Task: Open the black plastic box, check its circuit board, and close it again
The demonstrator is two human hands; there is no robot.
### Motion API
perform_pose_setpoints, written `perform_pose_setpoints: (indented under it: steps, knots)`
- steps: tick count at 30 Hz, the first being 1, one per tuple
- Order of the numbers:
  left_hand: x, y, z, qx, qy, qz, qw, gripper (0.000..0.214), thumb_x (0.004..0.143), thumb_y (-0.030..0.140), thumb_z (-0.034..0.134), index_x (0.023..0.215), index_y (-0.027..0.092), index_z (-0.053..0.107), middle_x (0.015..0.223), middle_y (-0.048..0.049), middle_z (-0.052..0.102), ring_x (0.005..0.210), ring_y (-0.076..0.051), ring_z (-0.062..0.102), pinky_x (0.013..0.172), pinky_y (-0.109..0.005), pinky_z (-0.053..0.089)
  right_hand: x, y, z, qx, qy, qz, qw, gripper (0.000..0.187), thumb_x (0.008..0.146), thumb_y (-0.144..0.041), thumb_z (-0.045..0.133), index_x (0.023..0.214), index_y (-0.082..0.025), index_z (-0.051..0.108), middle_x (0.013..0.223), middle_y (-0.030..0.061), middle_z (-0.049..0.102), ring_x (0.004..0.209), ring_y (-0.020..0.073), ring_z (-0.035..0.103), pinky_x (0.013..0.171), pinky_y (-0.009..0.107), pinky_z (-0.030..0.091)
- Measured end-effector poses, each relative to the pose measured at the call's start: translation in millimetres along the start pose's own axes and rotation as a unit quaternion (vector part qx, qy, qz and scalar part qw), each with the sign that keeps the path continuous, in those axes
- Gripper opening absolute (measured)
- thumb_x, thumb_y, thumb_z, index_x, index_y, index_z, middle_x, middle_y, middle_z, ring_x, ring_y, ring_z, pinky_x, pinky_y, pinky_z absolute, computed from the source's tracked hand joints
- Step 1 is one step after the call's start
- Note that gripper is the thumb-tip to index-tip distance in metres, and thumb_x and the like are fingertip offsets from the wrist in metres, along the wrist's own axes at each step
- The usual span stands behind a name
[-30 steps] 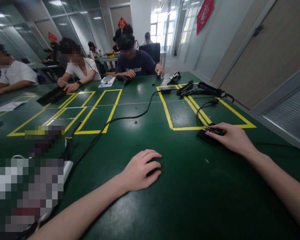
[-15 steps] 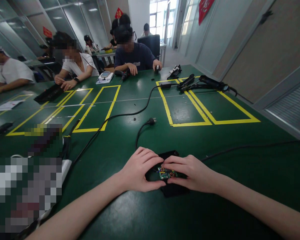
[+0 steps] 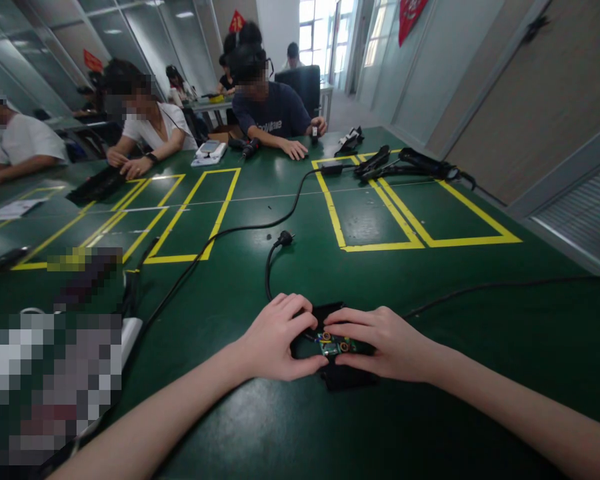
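A small green circuit board [image 3: 330, 348] with two copper-wound rings lies between my hands, low over the table. My right hand [image 3: 387, 345] grips its right part, fingers along the far edge and thumb along the near edge. My left hand [image 3: 277, 340] closes round its left end, with the thumb at the near corner and the fingers curled by a dark wire. Black casing pieces [image 3: 350, 381] show beneath and beyond the board, partly hidden by my hands. A black cord with a plug [image 3: 286, 239] runs out beyond my left hand.
A long black cable [image 3: 250, 227] crosses the green table. Black tools [image 3: 380, 167] lie by yellow tape outlines at the back right. White equipment [image 3: 130, 333], partly blurred, stands at left. Across the table sits a co-worker [image 3: 275, 113] near a power drill [image 3: 250, 148].
My left fingers have drawn back from my right fingertips and curled more. The plug has shifted a little left. The co-worker's hand opposite has slid along the table to the right.
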State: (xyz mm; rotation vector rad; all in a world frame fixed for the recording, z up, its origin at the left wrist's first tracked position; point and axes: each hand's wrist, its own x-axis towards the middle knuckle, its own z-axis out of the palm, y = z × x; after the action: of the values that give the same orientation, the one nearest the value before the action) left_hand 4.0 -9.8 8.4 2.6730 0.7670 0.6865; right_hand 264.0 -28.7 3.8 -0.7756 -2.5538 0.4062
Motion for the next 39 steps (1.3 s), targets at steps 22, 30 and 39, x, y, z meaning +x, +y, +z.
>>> perform_pose_setpoints:
  steps: [22, 30, 39]
  knots:
    - [3.1, 5.2, -1.3, -0.021, -0.033, -0.063, 0.997, 0.036, 0.08, 0.041, 0.076, 0.104, 0.019, 0.061, 0.108, -0.0076, 0.063, 0.091, -0.022, 0.063, 0.08, -0.035, 0.054, 3.5, 0.5, 7.4, 0.015, 0.056, 0.032, 0.998, 0.02, 0.1, -0.031, 0.066, 0.115, -0.019, 0.072, 0.11, 0.0085, 0.078, 0.092, 0.0176, 0.077, 0.073, 0.024, 0.06]
    - [4.2, 3.9, 1.4, -0.013, -0.033, -0.061, 0.997, 0.028, 0.079, 0.037, 0.072, 0.097, 0.019, 0.059, 0.101, -0.0062, 0.061, 0.086, -0.022, 0.061, 0.077, -0.035, 0.054, 4.4, 1.2, 7.0, 0.012, 0.061, 0.029, 0.998, 0.019, 0.101, -0.033, 0.065, 0.111, -0.019, 0.071, 0.108, 0.008, 0.078, 0.093, 0.017, 0.077, 0.074, 0.023, 0.059]
    - [3.0, 3.0, 2.5, -0.001, -0.01, -0.077, 0.997, 0.032, 0.086, 0.037, 0.068, 0.111, 0.018, 0.064, 0.105, -0.0083, 0.061, 0.091, -0.023, 0.063, 0.077, -0.035, 0.056, 2.8, 2.8, 7.6, -0.019, 0.087, 0.063, 0.994, 0.027, 0.095, -0.032, 0.071, 0.12, -0.02, 0.07, 0.108, 0.0098, 0.079, 0.09, 0.0206, 0.078, 0.074, 0.028, 0.063]
